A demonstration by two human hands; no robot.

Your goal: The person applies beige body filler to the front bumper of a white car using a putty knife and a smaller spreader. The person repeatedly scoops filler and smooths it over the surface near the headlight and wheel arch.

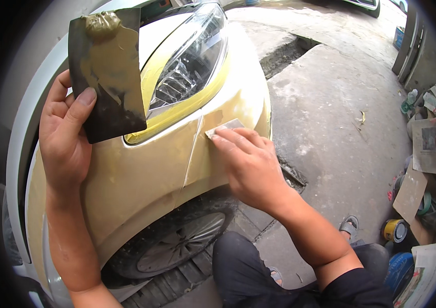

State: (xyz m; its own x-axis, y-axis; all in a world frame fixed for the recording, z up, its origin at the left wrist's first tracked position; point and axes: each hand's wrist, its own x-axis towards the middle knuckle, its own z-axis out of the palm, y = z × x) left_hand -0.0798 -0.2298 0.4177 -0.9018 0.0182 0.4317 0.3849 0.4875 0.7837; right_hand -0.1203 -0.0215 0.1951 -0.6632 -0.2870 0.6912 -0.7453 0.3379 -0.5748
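My left hand (67,134) grips a dark rectangular palette board (113,112) by its left edge, thumb across the front. Brownish-yellow body filler is smeared over that board, with a thick lump of filler (102,24) at its top. Pinched in my right hand (253,163) is a flat, pale putty spreader (234,123), pressed to the car's bodywork just right of the seam between fender and bumper. The tan fender (136,179) lies below the headlight (190,69), which is edged with yellow masking tape (179,115). My fingers partly cover the spreader.
Under the fender is the car's wheel (182,246), close to my knees. A broken gap (290,56) runs in the concrete floor beyond the bumper. At right lie cardboard (410,192), a yellow-labelled can (395,230), a blue container (399,269) and other clutter.
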